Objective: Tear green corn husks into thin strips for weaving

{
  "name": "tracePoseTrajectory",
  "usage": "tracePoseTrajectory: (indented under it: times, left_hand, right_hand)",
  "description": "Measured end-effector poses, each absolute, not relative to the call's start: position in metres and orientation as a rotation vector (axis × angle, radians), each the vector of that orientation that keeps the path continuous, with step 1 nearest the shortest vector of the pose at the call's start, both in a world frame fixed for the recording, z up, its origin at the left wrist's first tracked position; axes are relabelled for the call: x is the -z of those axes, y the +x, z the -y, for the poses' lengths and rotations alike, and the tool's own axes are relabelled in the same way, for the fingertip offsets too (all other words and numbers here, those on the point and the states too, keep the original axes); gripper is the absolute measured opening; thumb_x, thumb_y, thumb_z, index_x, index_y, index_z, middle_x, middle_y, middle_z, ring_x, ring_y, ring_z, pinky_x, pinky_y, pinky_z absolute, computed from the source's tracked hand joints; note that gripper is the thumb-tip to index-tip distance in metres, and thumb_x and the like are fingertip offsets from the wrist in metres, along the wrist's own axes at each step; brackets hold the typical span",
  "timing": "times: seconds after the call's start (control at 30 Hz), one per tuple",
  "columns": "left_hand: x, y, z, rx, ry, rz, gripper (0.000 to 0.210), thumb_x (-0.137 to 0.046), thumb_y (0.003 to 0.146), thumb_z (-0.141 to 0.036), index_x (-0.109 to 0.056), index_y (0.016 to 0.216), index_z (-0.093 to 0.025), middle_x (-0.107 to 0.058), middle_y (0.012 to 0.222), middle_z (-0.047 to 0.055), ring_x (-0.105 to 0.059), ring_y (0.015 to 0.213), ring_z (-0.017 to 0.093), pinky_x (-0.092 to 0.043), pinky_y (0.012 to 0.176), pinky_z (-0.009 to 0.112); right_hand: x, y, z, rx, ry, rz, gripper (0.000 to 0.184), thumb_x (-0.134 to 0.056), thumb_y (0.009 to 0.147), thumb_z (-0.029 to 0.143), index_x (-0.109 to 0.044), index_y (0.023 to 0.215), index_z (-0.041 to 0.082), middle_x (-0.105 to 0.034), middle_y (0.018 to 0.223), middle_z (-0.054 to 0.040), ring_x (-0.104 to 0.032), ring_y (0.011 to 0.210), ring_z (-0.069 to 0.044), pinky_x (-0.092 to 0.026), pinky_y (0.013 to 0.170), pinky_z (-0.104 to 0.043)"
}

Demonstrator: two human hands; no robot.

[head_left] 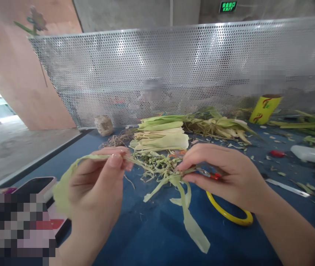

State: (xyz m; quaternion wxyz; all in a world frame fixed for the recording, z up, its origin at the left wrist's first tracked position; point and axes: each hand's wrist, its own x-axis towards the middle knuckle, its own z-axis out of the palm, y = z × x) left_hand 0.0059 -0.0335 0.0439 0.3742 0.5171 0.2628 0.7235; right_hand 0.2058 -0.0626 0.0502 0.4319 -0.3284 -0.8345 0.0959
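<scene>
Left hand (100,179): thumb and fingers pressing together on the stalk end of a pale green leaf (63,190); the leaf is draping behind the fingers, and its thin stalk is running toward the bundle.

Right hand (221,168): thumb and forefinger clamping the bundle (175,175) at its gathered end. The bundle is lying just left of these fingertips, between the two hands, its pale strips hanging toward the desk (146,236).

Tool (214,176), metal and red: sitting within the right hand's curl, mostly hidden, possibly pliers. Yellow loop (229,216): showing beneath that hand.

Beyond the bundle: husks (161,140), lying stacked in rows; roots (118,138), spreading at their left; a lump (103,125), standing near the roots.

Far right: a yellow tube (265,109), leaning; a white bottle (312,154), lying on its side; a blade (287,187), resting nearer the right wrist.

Left side: a phone (39,183), lying beside the left hand.

Rear: a perforated panel (146,55), bordering the desk.
</scene>
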Motion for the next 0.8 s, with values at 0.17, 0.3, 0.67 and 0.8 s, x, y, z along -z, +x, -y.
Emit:
tracePoseTrajectory:
  times: [0.17,0.3,0.67,0.8]
  left_hand:
    - [-0.043,0.006,0.034,-1.844,1.438,-0.548,0.010,-0.060,0.074,-0.020,-0.064,0.067,-0.025,-0.061,0.069,-0.005,-0.057,0.070,0.011,-0.051,0.066,0.025]
    - [-0.035,0.012,0.038,-1.488,1.468,-0.566,0.016,-0.043,0.085,-0.024,-0.057,0.076,-0.023,-0.064,0.092,0.001,-0.059,0.091,0.019,-0.050,0.078,0.033]
    - [-0.014,0.025,0.043,-1.169,1.653,-0.618,0.019,-0.051,0.081,-0.026,-0.038,0.069,-0.021,-0.039,0.066,-0.004,-0.044,0.059,0.008,-0.043,0.054,0.018]
    - [-0.016,0.027,0.040,-1.130,1.614,-0.565,0.028,-0.054,0.078,-0.018,-0.029,0.067,-0.021,-0.038,0.065,-0.006,-0.044,0.058,0.006,-0.041,0.052,0.016]
  right_hand:
    - [-0.052,0.205,0.063,-0.246,-0.809,2.082,0.007,-0.056,0.079,0.019,-0.058,0.084,0.022,-0.063,0.079,-0.0020,-0.060,0.075,-0.014,-0.049,0.077,-0.029]
    - [-0.050,0.203,0.064,-0.281,-0.853,2.060,0.006,-0.054,0.079,0.016,-0.055,0.081,0.022,-0.062,0.080,-0.0020,-0.059,0.075,-0.013,-0.049,0.072,-0.025]
    - [-0.038,0.187,0.061,-0.410,-1.003,1.985,0.021,-0.050,0.079,0.012,-0.059,0.094,0.023,-0.066,0.091,-0.0017,-0.062,0.078,-0.013,-0.050,0.059,-0.019]
    - [-0.039,0.189,0.061,-0.450,-1.067,1.969,0.019,-0.049,0.080,0.015,-0.061,0.093,0.023,-0.067,0.085,-0.0017,-0.062,0.072,-0.013,-0.049,0.055,-0.019]
